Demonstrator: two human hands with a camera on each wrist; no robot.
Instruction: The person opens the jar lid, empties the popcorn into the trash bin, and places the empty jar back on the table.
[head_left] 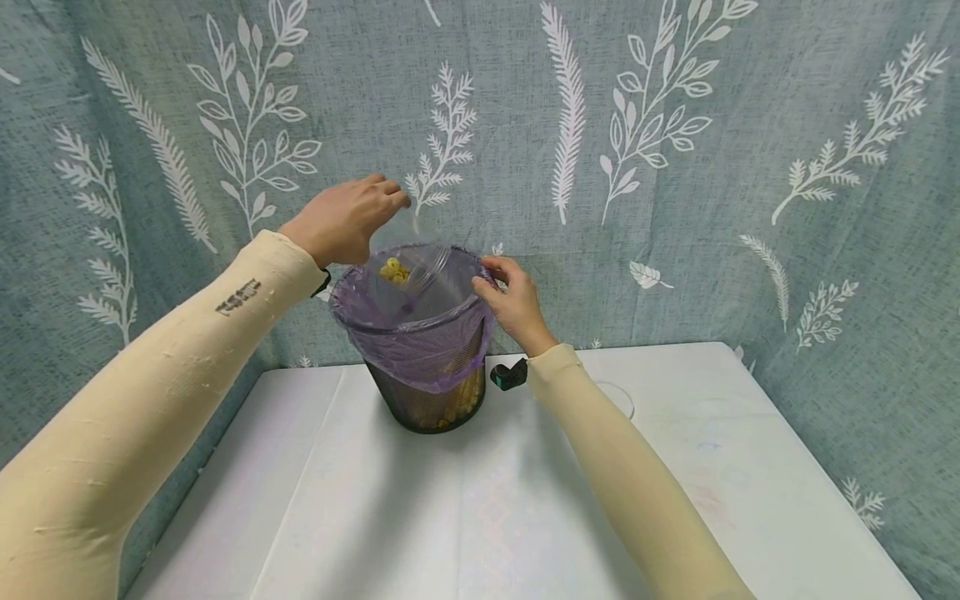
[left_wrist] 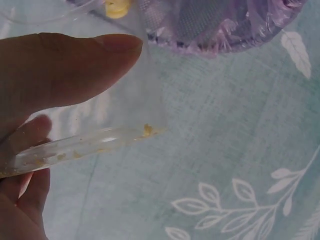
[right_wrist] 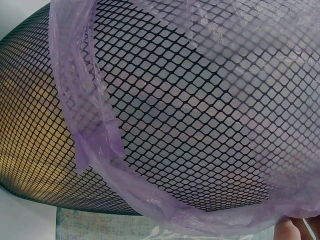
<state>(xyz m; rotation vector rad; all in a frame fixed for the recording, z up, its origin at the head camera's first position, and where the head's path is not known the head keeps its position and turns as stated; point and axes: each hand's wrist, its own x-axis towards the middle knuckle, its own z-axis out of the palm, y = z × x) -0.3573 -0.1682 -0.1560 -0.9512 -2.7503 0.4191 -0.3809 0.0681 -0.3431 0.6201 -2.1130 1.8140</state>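
Observation:
My left hand grips a clear plastic cup, tipped over the bin's mouth. Yellow crumbs cling along the cup's wall. In the head view a few yellow puffed pieces show through the clear plastic at the opening. The bin is a black mesh wastebasket, standing on the table with a slight lean. A purple bag lines it and folds down over its rim. At the right of that rim my right hand pinches the bag and edge between thumb and fingers. More yellow pieces show through the lower mesh.
The bin stands near the far edge of the white table. A patterned grey-green curtain hangs close behind it and on both sides. A black wrist device sits beside the right wrist, with a thin pale loop near it.

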